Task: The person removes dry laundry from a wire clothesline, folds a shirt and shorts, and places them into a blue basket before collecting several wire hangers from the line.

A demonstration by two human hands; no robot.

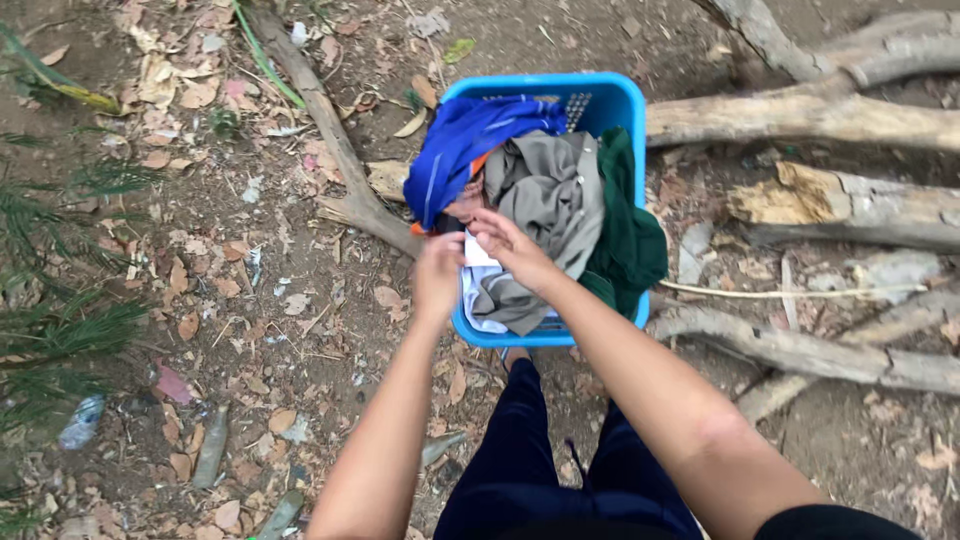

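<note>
A blue plastic laundry basket (612,100) stands on the dirt ground, heaped with clothes. A bright blue garment (455,150) hangs over its left rim, a grey garment (550,190) lies in the middle, and a dark green one (630,235) drapes over the right side. A white cloth (478,290) shows at the near edge. My left hand (438,272) reaches into the basket's near left side and touches the clothes by the white cloth. My right hand (508,245) rests on the grey garment, fingers curled into the pile. What each hand grips is hidden.
Thick tree roots (800,118) cross the ground on the right and behind the basket. A long branch (330,125) lies to the left. Dry leaves and a clear plastic bottle (80,422) litter the dirt. Green foliage (60,330) edges the left side. My dark trousers (540,470) show below.
</note>
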